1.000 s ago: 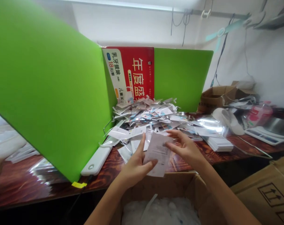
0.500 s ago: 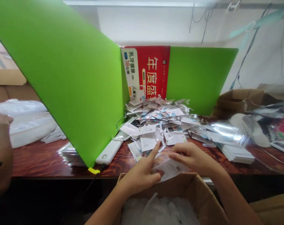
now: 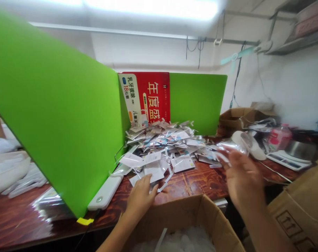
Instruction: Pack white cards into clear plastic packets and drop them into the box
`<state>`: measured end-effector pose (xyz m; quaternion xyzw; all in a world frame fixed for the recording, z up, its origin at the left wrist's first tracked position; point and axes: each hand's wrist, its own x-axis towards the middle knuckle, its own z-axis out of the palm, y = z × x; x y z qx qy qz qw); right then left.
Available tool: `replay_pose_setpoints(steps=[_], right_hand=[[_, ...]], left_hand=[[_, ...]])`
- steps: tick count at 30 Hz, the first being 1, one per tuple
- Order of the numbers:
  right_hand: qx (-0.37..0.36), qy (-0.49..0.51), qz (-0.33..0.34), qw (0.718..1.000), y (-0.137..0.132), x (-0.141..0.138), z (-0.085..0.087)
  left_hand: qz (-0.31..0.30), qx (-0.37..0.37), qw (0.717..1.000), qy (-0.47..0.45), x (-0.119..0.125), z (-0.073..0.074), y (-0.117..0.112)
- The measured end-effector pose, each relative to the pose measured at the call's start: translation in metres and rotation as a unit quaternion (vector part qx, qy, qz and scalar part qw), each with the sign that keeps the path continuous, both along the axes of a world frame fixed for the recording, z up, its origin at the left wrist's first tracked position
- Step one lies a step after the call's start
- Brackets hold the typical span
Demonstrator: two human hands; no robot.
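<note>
A heap of small white cards in clear sleeves point(image 3: 164, 140) lies on the dark wooden table point(image 3: 198, 182), against green divider boards. My left hand point(image 3: 141, 196) reaches forward to the heap's near edge. Its fingers lie flat on a white packet point(image 3: 152, 173) with the thumb apart. My right hand point(image 3: 242, 176) is raised to the right and smeared by motion. Its fingertips are beside a bunch of shiny clear bags point(image 3: 233, 144). Whether it holds anything is unclear. Below my hands stands an open cardboard box point(image 3: 190, 208) with white plastic-wrapped pieces point(image 3: 185, 241) inside.
A large green board point(image 3: 56, 115) slants across the left, with a red printed poster point(image 3: 153, 94) behind the heap. A white flat device point(image 3: 103, 192) lies at the board's foot. At the right are a scale point(image 3: 287, 159), a brown carton point(image 3: 237, 117) and another carton point(image 3: 303, 210).
The white card both hands held over the box is no longer in them. My left hand moved forward onto the heap's edge. My right hand swung out to the right.
</note>
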<state>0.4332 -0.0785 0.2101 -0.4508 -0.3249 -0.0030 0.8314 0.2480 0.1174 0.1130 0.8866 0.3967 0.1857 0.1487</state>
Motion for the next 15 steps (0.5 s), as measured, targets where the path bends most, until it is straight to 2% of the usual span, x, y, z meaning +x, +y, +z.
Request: replay_pose_setpoints(steps=[3, 6, 8, 9, 10, 11, 13, 15], right_hand=[[-0.165, -0.028, 0.027, 0.986, 0.018, -0.007, -0.021], [-0.283, -0.139, 0.078, 0.946, 0.043, -0.015, -0.029], [-0.365, -0.258, 0.098, 0.889, 0.065, -0.018, -0.031], [-0.414, -0.331, 0.096, 0.843, 0.077, -0.020, -0.034], [-0.464, -0.410, 0.089, 0.780, 0.090, -0.021, -0.038], [-0.481, -0.437, 0.092, 0.754, 0.103, -0.022, -0.044], [-0.501, -0.472, 0.093, 0.720, 0.127, -0.025, -0.059], [-0.508, -0.492, 0.080, 0.702, 0.146, -0.028, -0.077]], left_hand=[[0.043, 0.027, 0.995, 0.088, -0.002, -0.003, 0.006], [0.083, 0.033, 0.986, 0.144, -0.003, -0.003, 0.007], [0.097, 0.025, 0.982, 0.163, 0.001, -0.001, 0.007], [0.098, 0.016, 0.981, 0.166, 0.003, 0.001, 0.008], [0.097, 0.005, 0.981, 0.168, 0.007, 0.004, 0.009], [0.094, -0.008, 0.981, 0.168, 0.011, 0.007, 0.011], [0.091, -0.028, 0.981, 0.170, 0.019, 0.013, 0.018], [0.091, -0.043, 0.980, 0.171, 0.027, 0.018, 0.025]])
